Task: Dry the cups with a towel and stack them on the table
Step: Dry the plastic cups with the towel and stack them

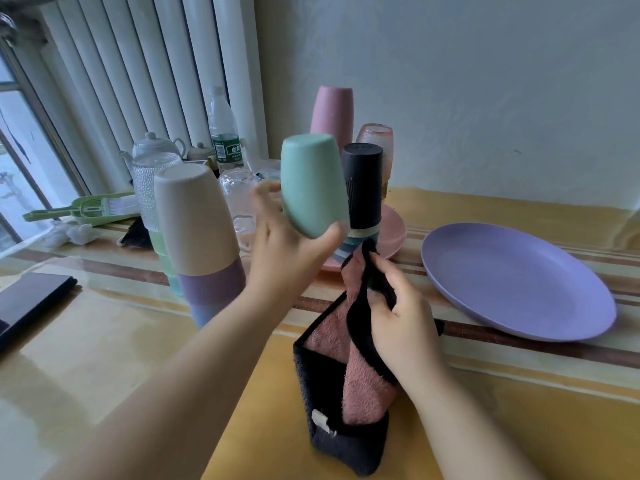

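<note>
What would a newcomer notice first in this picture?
First, the mint green cup, held upside down in the left hand at the centre. Just below, the right hand grips a pink and black towel hanging to the yellow table. Left stands a stack of upturned cups; right lies a purple plate.

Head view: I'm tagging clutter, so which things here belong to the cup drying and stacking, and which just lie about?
Job:
green cup in left hand
towel in right hand
cup stack
pink cup
black cup

Lying about:
purple plate
water bottle
teapot
green tool
</note>
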`<act>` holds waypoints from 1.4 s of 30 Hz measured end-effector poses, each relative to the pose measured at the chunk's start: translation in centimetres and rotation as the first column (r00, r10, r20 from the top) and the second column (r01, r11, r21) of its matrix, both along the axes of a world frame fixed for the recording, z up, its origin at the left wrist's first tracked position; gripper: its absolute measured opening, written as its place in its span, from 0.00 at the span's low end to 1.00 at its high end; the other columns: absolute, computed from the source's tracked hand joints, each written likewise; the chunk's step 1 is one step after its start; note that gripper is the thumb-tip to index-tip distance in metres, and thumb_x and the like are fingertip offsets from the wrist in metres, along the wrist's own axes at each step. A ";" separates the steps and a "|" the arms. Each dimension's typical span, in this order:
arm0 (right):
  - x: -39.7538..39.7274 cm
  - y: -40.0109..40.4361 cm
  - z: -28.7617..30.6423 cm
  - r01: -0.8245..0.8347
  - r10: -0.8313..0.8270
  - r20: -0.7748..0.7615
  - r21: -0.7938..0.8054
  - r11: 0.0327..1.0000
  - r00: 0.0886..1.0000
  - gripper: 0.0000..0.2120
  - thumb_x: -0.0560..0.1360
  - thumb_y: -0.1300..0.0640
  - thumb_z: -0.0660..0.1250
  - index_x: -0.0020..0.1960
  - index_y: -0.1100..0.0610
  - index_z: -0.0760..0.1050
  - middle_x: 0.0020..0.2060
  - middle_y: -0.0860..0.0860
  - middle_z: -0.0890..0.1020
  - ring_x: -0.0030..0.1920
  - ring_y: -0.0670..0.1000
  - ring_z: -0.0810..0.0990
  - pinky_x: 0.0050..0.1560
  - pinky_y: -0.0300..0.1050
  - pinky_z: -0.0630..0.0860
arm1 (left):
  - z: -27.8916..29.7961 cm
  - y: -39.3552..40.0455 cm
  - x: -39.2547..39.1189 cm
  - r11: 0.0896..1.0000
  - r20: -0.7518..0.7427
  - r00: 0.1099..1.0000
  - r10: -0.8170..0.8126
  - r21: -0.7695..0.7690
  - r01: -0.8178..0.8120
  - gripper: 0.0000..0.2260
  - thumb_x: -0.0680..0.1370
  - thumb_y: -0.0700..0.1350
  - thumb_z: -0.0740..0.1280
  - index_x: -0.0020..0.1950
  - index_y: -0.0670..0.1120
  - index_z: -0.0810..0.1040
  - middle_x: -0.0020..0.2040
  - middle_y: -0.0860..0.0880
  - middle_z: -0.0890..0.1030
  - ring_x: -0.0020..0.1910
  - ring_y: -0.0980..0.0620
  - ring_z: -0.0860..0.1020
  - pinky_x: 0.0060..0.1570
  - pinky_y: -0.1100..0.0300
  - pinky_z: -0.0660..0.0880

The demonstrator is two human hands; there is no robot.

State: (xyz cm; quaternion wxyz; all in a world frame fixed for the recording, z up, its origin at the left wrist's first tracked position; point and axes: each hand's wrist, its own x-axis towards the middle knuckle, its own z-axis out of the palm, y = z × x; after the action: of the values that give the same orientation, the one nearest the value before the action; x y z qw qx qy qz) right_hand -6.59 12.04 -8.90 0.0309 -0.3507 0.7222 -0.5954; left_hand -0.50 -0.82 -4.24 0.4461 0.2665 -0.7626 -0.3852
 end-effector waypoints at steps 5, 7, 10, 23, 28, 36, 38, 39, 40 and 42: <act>-0.2 0.8 1.4 0.126 -0.133 -0.010 -0.257 0.958 0.991 0.19 0.79 0.60 0.60 0.63 0.40 0.63 0.57 0.32 0.71 0.56 0.25 0.69 0.53 0.19 0.62 | -2.0 2.9 1.4 0.966 -0.005 0.980 -0.201 0.165 0.199 0.22 0.63 0.59 0.72 0.54 0.63 0.68 0.49 0.59 0.79 0.45 0.60 0.79 0.45 0.61 0.78; 0.3 0.4 1.5 0.057 -0.089 -0.120 -0.249 0.967 0.989 0.18 0.79 0.53 0.57 0.68 0.42 0.62 0.66 0.41 0.71 0.67 0.35 0.66 0.63 0.24 0.62 | -2.9 3.7 1.3 0.941 -0.040 0.960 -0.277 0.193 0.279 0.21 0.64 0.60 0.70 0.56 0.62 0.72 0.49 0.61 0.81 0.48 0.65 0.79 0.46 0.68 0.75; 0.6 -0.4 1.1 0.006 -0.055 -0.267 -0.182 0.983 0.962 0.21 0.78 0.50 0.52 0.69 0.38 0.55 0.75 0.51 0.58 0.74 0.40 0.54 0.68 0.25 0.51 | -3.6 4.2 1.4 0.877 -0.077 0.904 -0.421 0.219 0.428 0.21 0.68 0.54 0.70 0.61 0.59 0.75 0.53 0.62 0.82 0.54 0.65 0.79 0.51 0.72 0.73; -0.5 1.5 2.5 0.036 0.039 0.234 -0.307 0.951 0.971 0.12 0.78 0.44 0.53 0.62 0.39 0.64 0.58 0.31 0.70 0.53 0.22 0.68 0.52 0.18 0.62 | -4.1 3.8 2.1 0.602 -0.259 0.714 -0.650 0.397 0.693 0.25 0.67 0.49 0.72 0.64 0.49 0.77 0.56 0.50 0.84 0.55 0.54 0.82 0.51 0.65 0.76; 1.1 0.3 1.4 -0.126 0.183 0.225 -0.245 0.961 0.957 0.25 0.71 0.38 0.50 0.68 0.42 0.59 0.65 0.33 0.66 0.57 0.22 0.67 0.54 0.18 0.61 | -4.0 2.6 1.9 0.534 -0.470 0.730 -0.495 0.498 0.683 0.28 0.65 0.53 0.71 0.63 0.48 0.76 0.56 0.46 0.84 0.54 0.48 0.82 0.58 0.52 0.78; 1.2 0.5 1.6 -0.113 0.172 0.180 -0.298 0.948 0.968 0.15 0.74 0.48 0.53 0.59 0.34 0.62 0.51 0.16 0.68 0.56 0.19 0.64 0.52 0.16 0.60 | -4.1 2.3 1.6 0.746 -0.350 0.850 -0.393 0.420 0.518 0.14 0.70 0.59 0.71 0.54 0.61 0.76 0.48 0.53 0.80 0.44 0.59 0.79 0.39 0.64 0.76; 1.0 0.4 1.4 -0.105 0.157 0.157 -0.296 0.949 0.975 0.15 0.75 0.48 0.54 0.59 0.35 0.62 0.50 0.15 0.69 0.57 0.20 0.65 0.53 0.17 0.60 | -3.9 2.7 1.8 0.804 -0.358 0.863 -0.356 0.353 0.478 0.16 0.74 0.59 0.67 0.60 0.56 0.75 0.46 0.52 0.79 0.43 0.61 0.79 0.42 0.63 0.76; 1.0 0.2 1.1 -0.102 0.147 0.139 -0.289 0.952 0.979 0.16 0.75 0.48 0.54 0.61 0.34 0.61 0.52 0.16 0.68 0.59 0.20 0.64 0.54 0.17 0.59 | -3.8 2.9 1.8 0.828 -0.346 0.873 -0.344 0.327 0.456 0.18 0.73 0.58 0.66 0.61 0.55 0.74 0.46 0.52 0.80 0.44 0.61 0.79 0.44 0.62 0.76; 1.0 0.0 0.9 -0.107 0.145 0.124 -0.272 0.956 0.982 0.17 0.77 0.48 0.55 0.63 0.35 0.60 0.56 0.18 0.67 0.60 0.21 0.63 0.55 0.17 0.59 | -3.8 3.0 1.8 0.841 -0.331 0.881 -0.337 0.316 0.440 0.20 0.72 0.57 0.64 0.62 0.55 0.74 0.46 0.53 0.81 0.45 0.62 0.79 0.45 0.64 0.76; 1.4 -0.6 0.5 -0.124 0.139 0.060 -0.215 0.969 0.988 0.19 0.80 0.47 0.57 0.69 0.38 0.58 0.65 0.29 0.66 0.66 0.28 0.62 0.61 0.22 0.59 | -3.8 3.1 1.8 0.843 -0.299 0.893 -0.336 0.327 0.426 0.19 0.74 0.59 0.66 0.63 0.56 0.73 0.49 0.56 0.81 0.47 0.66 0.79 0.46 0.68 0.75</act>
State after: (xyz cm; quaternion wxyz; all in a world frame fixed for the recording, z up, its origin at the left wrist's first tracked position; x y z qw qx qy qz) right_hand -5.17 11.47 -8.41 0.0600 -0.3768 0.6286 -0.6777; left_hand 1.32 2.30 -8.02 0.3840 0.1444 -0.6531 -0.6365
